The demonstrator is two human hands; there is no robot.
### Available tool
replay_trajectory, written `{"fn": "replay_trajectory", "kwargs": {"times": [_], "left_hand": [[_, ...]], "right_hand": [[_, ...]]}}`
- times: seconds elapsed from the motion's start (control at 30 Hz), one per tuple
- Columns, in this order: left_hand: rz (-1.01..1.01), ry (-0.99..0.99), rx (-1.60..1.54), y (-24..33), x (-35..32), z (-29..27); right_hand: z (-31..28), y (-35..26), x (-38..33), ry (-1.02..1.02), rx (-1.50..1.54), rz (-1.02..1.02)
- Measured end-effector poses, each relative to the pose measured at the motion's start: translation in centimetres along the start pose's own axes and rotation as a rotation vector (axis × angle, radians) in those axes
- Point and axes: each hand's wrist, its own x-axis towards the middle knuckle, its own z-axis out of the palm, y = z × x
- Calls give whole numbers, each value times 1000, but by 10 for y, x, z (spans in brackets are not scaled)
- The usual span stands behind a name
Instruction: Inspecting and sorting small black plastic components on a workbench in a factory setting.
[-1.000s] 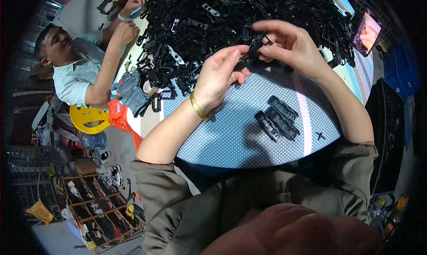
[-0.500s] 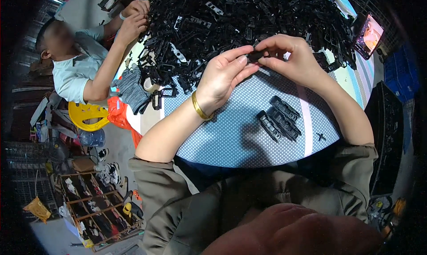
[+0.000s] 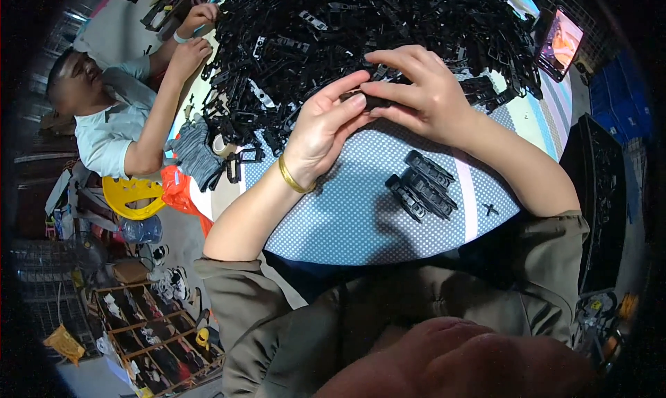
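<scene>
My left hand (image 3: 325, 131) and my right hand (image 3: 416, 92) meet over the table and together pinch a small black plastic part (image 3: 370, 101) between their fingertips. A gold bangle (image 3: 291, 179) sits on my left wrist. Just behind the hands lies a big heap of black plastic parts (image 3: 361, 30). To the lower right of the hands, three black parts (image 3: 423, 186) lie side by side on the dotted blue-white cloth (image 3: 340, 217).
A co-worker (image 3: 104, 120) sits at the left with both hands at the heap's edge. A lit phone screen (image 3: 560, 43) leans at the far right. Grey gloves (image 3: 194, 158), an orange bag (image 3: 182, 193) and a yellow stool (image 3: 132, 193) are at the left. A rack (image 3: 139, 328) stands on the floor.
My hands have come together on the black part and drawn slightly toward me from the heap. The co-worker's hands have shifted at the heap's edge.
</scene>
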Motion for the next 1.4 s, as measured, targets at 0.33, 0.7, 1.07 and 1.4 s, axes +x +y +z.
{"fn": "replay_trajectory", "kwargs": {"times": [0.33, 0.7, 1.07, 1.4], "left_hand": [[112, 30, 14, 3, -3, 10], [36, -75, 224, -16, -2, 11], [-78, -405, 429, -25, -9, 18], [0, -418, 546, -26, -10, 14]], "right_hand": [[-4, 7, 2, -96, 662, 412], [-31, 65, 5, -6, 798, 689], [-2, 164, 9, -153, -160, 563], [42, 133, 92, 30, -107, 211]]}}
